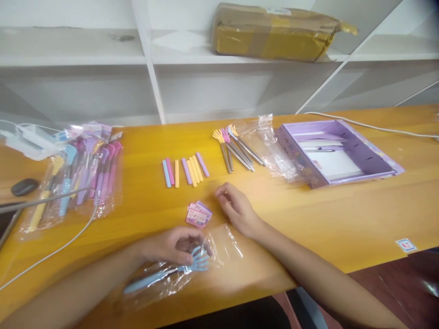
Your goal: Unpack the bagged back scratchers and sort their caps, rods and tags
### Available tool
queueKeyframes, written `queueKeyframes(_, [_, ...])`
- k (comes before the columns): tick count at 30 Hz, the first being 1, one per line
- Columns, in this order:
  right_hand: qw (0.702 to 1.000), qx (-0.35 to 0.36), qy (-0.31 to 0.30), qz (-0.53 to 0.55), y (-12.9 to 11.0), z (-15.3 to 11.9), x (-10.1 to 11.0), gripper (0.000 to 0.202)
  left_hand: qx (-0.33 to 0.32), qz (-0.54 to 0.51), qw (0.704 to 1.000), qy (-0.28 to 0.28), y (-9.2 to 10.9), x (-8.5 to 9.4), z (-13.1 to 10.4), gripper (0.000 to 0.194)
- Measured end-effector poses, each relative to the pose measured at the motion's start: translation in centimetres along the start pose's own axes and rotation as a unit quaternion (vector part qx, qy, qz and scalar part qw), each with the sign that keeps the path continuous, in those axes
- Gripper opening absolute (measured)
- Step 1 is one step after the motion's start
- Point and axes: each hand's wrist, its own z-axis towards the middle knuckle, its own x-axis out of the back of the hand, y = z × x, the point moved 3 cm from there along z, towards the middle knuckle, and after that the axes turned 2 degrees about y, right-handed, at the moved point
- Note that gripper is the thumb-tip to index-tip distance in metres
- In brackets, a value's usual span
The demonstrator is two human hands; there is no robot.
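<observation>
Near the front of the table lies a light blue hand-shaped back scratcher (pixel 200 260) in a clear plastic bag (pixel 224 244). My left hand (pixel 180 242) is curved over its head, thumb and fingertips on the scratcher and bag. To the upper right, my right hand (pixel 236 205) rests above the wood with its fingers loosely curled, nothing visible in them. Between the hands, a little to the left, is a small stack of pink and purple cards (pixel 198 214). Coloured handle tubes (pixel 188 171) lie in a row beyond, beside metal scratcher rods (pixel 240 148) with hand-shaped heads.
Several bagged back scratchers (pixel 82 173) are piled at the left, near a black mouse (pixel 24 187) and white cables. Empty-looking plastic bags (pixel 279 155) lie beside a purple box (pixel 313 178) at the right. A taped carton (pixel 270 34) sits on the shelf behind.
</observation>
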Motion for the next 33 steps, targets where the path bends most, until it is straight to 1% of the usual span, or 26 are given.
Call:
queueKeyframes(1, [1.000,0.009,-0.009,-0.005,-0.2,0.1,0.4,0.009,-0.008,-0.035,0.999,0.022,0.1,0.2,0.1,0.054])
queueKeyframes(2, [0.999,0.019,-0.037,0.008,-0.5,0.2,0.7,0.010,-0.015,-0.070,0.996,0.049,0.1,0.4,0.2,0.053])
queueKeyframes(3, [0.996,0.030,-0.082,0.037,-0.8,0.2,0.9,0.010,-0.025,-0.098,0.992,0.076,0.2,0.7,0.2,0.052])
queueKeyframes(5, [0.975,0.053,-0.190,0.106,-1.7,-0.2,0.7,0.007,-0.049,-0.121,0.984,0.121,0.3,1.0,0.4,0.052])
queueKeyframes(6, [0.959,0.064,-0.244,0.131,-2.1,-0.5,0.5,0.005,-0.059,-0.118,0.982,0.133,0.4,1.0,0.5,0.051])
queueKeyframes(7, [0.945,0.072,-0.284,0.145,-2.5,-0.8,0.2,0.010,-0.064,-0.109,0.982,0.140,0.5,1.0,0.6,0.050])
queueKeyframes(8, [0.938,0.074,-0.304,0.150,-2.7,-1.2,-0.1,0.016,-0.061,-0.094,0.983,0.143,0.6,1.0,0.7,0.047])
queueKeyframes(9, [0.937,0.068,-0.306,0.152,-2.8,-1.5,-0.4,0.020,-0.051,-0.081,0.986,0.137,0.6,0.8,0.7,0.044])
queueKeyframes(10, [0.941,0.055,-0.296,0.156,-2.8,-1.7,-0.7,0.022,-0.035,-0.069,0.990,0.121,0.5,0.7,0.7,0.041])
queueKeyframes(11, [0.947,0.037,-0.275,0.161,-2.6,-1.9,-0.9,0.026,-0.019,-0.063,0.993,0.093,0.4,0.4,0.7,0.040])
queueKeyframes(12, [0.957,0.016,-0.237,0.167,-2.4,-1.9,-0.9,0.033,-0.003,-0.064,0.996,0.056,0.3,0.2,0.6,0.041])
queueKeyframes(13, [0.969,-0.006,-0.173,0.177,-2.0,-1.8,-0.7,0.041,0.009,-0.070,0.997,0.014,0.3,-0.1,0.6,0.044])
queueKeyframes(14, [0.978,-0.022,-0.079,0.189,-1.6,-1.6,-0.2,0.048,0.019,-0.079,0.996,-0.026,0.2,-0.3,0.5,0.048])
queueKeyframes(15, [0.977,-0.031,0.047,0.203,-1.2,-1.3,0.7,0.052,0.027,-0.087,0.994,-0.058,0.0,-0.5,0.4,0.051])
queueKeyframes(16, [0.959,-0.039,0.179,0.216,-0.7,-1.0,1.8,0.053,0.034,-0.092,0.992,-0.079,-0.1,-0.5,0.4,0.052])
queueKeyframes(17, [0.928,-0.052,0.288,0.228,-0.3,-0.8,2.9,0.053,0.038,-0.095,0.991,-0.091,-0.2,-0.5,0.4,0.051])
queueKeyframes(18, [0.902,-0.072,0.352,0.241,0.1,-0.4,3.7,0.052,0.041,-0.095,0.990,-0.096,-0.4,-0.4,0.3,0.049])
queueKeyframes(19, [0.890,-0.098,0.367,0.253,0.5,0.1,4.3,0.051,0.042,-0.095,0.990,-0.097,-0.6,-0.3,0.3,0.047])
queueKeyframes(21, [0.897,-0.140,0.316,0.276,1.0,1.4,4.9,0.052,0.045,-0.098,0.990,-0.093,-0.9,-0.1,0.4,0.042])
queueKeyframes(22, [0.902,-0.144,0.293,0.282,1.2,1.9,5.1,0.053,0.044,-0.102,0.990,-0.087,-1.0,0.0,0.4,0.042])
queueKeyframes(23, [0.905,-0.137,0.287,0.284,1.4,2.2,5.2,0.054,0.042,-0.106,0.990,-0.079,-1.0,0.1,0.4,0.042])
queueKeyframes(25, [0.907,-0.118,0.293,0.279,1.9,2.4,5.4,0.052,0.039,-0.114,0.991,-0.064,-1.0,0.2,0.3,0.044])
queueKeyframes(29, [0.918,-0.130,0.235,0.293,2.5,2.1,4.4,0.053,0.048,-0.083,0.994,-0.046,-0.7,0.1,0.3,0.045])
queueKeyframes(30, [0.916,-0.128,0.236,0.297,2.5,1.9,4.2,0.055,0.049,-0.073,0.995,-0.040,-0.6,0.1,0.3,0.047])
queueKeyframes(33, [0.915,-0.117,0.274,0.273,2.1,1.6,3.9,0.055,0.050,-0.062,0.997,-0.017,-0.6,0.2,0.4,0.049])
